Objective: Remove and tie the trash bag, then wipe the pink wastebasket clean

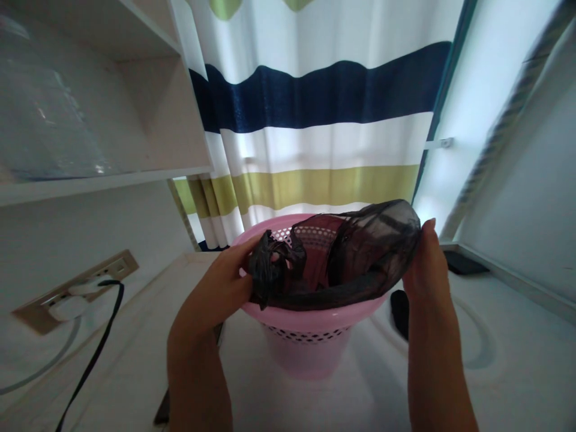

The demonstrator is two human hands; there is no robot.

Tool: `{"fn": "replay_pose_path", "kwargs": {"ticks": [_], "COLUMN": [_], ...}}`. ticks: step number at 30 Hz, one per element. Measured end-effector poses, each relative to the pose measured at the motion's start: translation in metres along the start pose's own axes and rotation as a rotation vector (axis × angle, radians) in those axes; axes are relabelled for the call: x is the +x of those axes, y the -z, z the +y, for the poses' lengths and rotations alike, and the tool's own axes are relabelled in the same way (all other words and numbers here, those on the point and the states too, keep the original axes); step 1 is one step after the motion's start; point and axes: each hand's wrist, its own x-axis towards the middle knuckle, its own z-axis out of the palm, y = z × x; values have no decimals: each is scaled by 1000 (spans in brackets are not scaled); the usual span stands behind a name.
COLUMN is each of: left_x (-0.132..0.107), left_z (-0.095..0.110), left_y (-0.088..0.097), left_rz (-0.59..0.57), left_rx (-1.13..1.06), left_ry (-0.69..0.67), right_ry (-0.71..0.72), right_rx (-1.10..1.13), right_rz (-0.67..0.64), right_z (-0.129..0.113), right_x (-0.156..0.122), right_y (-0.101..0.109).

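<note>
A pink plastic wastebasket with small holes below its rim stands upright in front of me. Across its mouth lies a thin black garbage bag, partly see-through and held spread. My left hand is closed on the bunched left end of the bag, close to the basket's left rim. At the other end, my right hand grips the bag's right side, out past the right rim and slightly raised. The fingers of my right hand are partly hidden behind the plastic.
A striped curtain hangs behind the basket. On the left are a shelf and a wall power strip with plugs and a trailing black cable. Dark flat objects, one a black item, lie on the pale surface.
</note>
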Motion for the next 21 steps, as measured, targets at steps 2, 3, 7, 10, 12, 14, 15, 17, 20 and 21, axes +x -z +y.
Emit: {"fn": "replay_pose_path", "kwargs": {"ticks": [2,3,7,10,12,14,15,17,20,21], "left_x": [11,17,38,57,72,87,95,109,129,135], "left_z": [4,4,-10,-25,-33,-40,-44,-52,-64,-67], "left_y": [3,3,-4,-8,-11,-13,-14,-17,-22,-23], "left_rz": [-102,-118,-88,-71,-89,-133,-155,-179,-92,-55], "left_rx": [13,28,110,137,131,106,91,70,95,98], "left_ry": [-22,-33,-82,-86,-88,-110,-128,-167,-167,-154], "right_ry": [-93,-152,-332,-353,-342,-343,-344,-324,-289,-288], "right_rx": [58,68,-58,-163,-170,-146,-132,-111,-132,-167], "right_rz": [-112,-190,-409,-477,-475,-440,-423,-391,-319,-293], "right_z": [-8,-11,-18,-10,1,14,20,31,40,41], "right_x": [17,26,61,81,93,105,110,119,130,134], "right_y": [0,0,-2,-5,-7,-10,-12,-16,-25,-28]}}
